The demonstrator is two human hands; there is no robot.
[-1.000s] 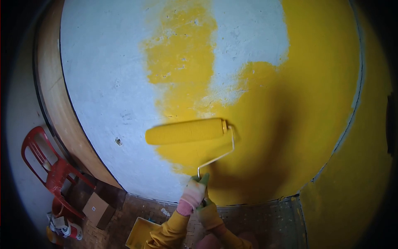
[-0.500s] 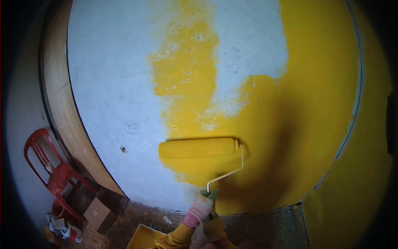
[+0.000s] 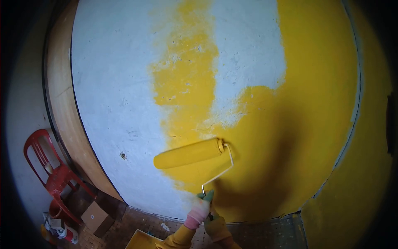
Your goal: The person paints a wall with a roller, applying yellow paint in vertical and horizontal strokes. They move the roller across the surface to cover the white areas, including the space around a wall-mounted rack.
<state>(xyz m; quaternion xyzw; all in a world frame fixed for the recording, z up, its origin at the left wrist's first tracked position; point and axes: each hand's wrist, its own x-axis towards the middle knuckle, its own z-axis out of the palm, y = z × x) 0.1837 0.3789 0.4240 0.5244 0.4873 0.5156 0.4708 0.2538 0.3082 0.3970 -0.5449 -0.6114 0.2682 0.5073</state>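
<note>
We grip the handle (image 3: 206, 196) in both hands (image 3: 205, 213). The roller (image 3: 188, 153) lies on the wall (image 3: 124, 83) above our grip. The chair (image 3: 49, 174) and box (image 3: 96, 216) stand far left; the tray (image 3: 143, 240) sits lower left.

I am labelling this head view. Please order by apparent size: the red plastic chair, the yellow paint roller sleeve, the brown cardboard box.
1. Red plastic chair, largest.
2. Yellow paint roller sleeve; it is nearer the camera, so unsure.
3. Brown cardboard box, smallest.
</note>
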